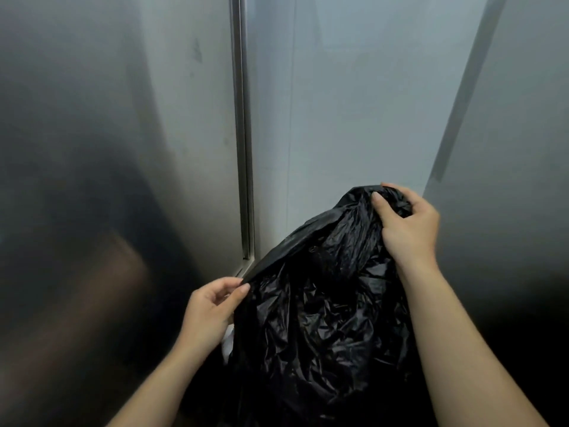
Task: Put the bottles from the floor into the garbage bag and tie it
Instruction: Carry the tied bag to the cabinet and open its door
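A crinkled black garbage bag (323, 309) stands in front of me, low and right of centre. My right hand (406, 223) grips a bunched part of its top edge, held high. My left hand (212, 306) pinches the lower left end of the same rim between thumb and fingers. The rim stretches taut between the two hands. No bottle is in sight; the bag's inside is hidden. A small white patch (228, 337) shows just behind the bag under my left hand, and I cannot tell what it is.
Brushed metal wall panels (101, 149) close in ahead and to the left, with a vertical seam (243, 134) between them. A pale panel (348, 103) lies behind the bag. The floor area at the bottom is dark.
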Available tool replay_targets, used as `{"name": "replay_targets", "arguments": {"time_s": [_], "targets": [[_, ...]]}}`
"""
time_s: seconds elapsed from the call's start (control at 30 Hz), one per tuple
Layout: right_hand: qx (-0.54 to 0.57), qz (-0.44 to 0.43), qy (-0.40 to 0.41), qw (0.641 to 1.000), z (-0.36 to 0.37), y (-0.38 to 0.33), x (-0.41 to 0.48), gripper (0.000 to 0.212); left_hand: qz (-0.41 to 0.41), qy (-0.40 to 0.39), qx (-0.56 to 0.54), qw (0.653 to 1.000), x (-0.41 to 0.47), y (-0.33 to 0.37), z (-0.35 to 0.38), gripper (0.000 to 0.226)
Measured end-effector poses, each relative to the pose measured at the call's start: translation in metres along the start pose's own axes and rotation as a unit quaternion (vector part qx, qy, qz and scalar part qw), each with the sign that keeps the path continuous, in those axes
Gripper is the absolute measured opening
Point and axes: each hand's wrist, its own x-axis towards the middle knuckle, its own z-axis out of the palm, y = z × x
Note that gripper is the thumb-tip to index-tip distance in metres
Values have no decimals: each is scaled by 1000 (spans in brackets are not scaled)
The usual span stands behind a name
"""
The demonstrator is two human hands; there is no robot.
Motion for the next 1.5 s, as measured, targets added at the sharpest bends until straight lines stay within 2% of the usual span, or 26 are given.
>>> {"name": "replay_targets", "arguments": {"time_s": [0.07, 0.2, 0.3, 0.4, 0.53, 0.7, 0.87, 1.1, 1.2, 1.5], "targets": [[-2, 2, 21, 1000, -3, 9, 10, 14, -14, 2, -50, 999, 18, -2, 5, 5], [-19, -2, 62, 998, -8, 22, 31, 14, -38, -15, -128, 991, 56, 7, 27, 20], [-43, -6, 82, 996, -6, 28, 51, 12, -48, 3, -163, 985, 93, 19, 49, 10], [-72, -4, 97, 993, -2, 30, 72, 13, -34, 6, -150, 988, 129, 35, 74, 9], [-115, -27, 110, 987, -1, 32, 93, 19, 4, -44, -131, 990, 160, 52, 110, 8], [-163, -40, 114, 979, -3, 64, 100, 23, 78, -83, -17, 993, 185, 35, 134, 7], [-253, 35, 39, 966, -2, 161, 63, 26, 46, -73, 117, 989, 194, -60, 121, 13], [-315, 94, -38, 943, -6, 259, -2, 30, -24, -91, 186, 978, 173, -150, 101, 12], [-345, 124, -67, 928, -8, 273, -18, 35, -42, -100, 200, 974, 163, -158, 98, 7], [-354, 101, -135, 920, 4, 255, 7, 48, -57, -130, 225, 964, 162, -141, 99, 24]]}}
